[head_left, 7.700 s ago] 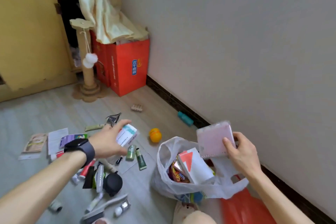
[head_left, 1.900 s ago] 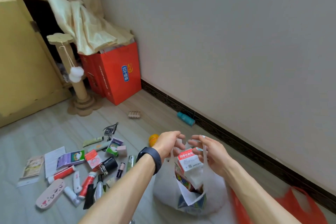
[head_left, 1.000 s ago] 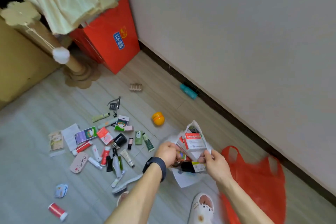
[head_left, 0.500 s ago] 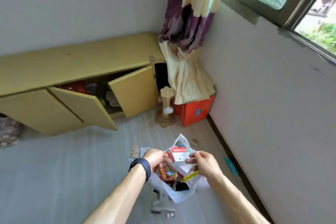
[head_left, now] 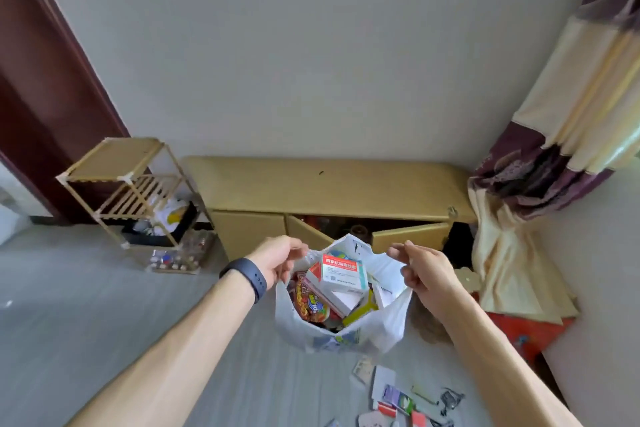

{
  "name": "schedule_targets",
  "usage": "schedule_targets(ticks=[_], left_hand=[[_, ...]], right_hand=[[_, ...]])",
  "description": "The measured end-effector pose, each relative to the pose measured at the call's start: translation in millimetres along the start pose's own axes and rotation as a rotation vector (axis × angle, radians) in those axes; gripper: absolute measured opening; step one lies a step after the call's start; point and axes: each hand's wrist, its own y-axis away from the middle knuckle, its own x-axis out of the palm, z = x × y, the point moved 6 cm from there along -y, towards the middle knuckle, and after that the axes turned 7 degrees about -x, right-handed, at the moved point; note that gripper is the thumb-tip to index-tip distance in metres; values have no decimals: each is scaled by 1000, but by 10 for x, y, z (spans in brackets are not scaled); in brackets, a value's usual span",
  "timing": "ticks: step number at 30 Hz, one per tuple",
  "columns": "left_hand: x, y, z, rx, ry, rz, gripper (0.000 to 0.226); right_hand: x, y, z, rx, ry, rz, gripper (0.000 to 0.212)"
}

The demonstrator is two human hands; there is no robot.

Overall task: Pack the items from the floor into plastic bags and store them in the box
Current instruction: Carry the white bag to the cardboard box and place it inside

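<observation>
A white plastic bag [head_left: 384, 329] hangs in the air in front of me, held up by both handles. My left hand [head_left: 280, 258] grips the left handle and my right hand [head_left: 422, 270] pinches the right one. Inside, a white and red medicine box [head_left: 341, 272] lies on top, with a red snack packet [head_left: 310, 302] and other boxes under it. Several loose items [head_left: 398, 399] lie scattered on the floor at the lower right.
A low yellow cabinet [head_left: 329, 184] runs along the far wall, its doors ajar. A wooden rack [head_left: 135, 191] stands to its left beside a dark red door. A curtain [head_left: 561, 121] hangs at the right above a red box [head_left: 533, 333].
The bag has been lifted off the floor by both hands. My view has swung left, from the corner with the red box to the cabinet and wooden rack.
</observation>
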Motion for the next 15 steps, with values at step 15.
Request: schedule_targets(ticks=[15], left_hand=[[-3014, -423, -713, -37, 341, -224, 26]], right_hand=[[3903, -661, 479, 104, -80, 610, 29]])
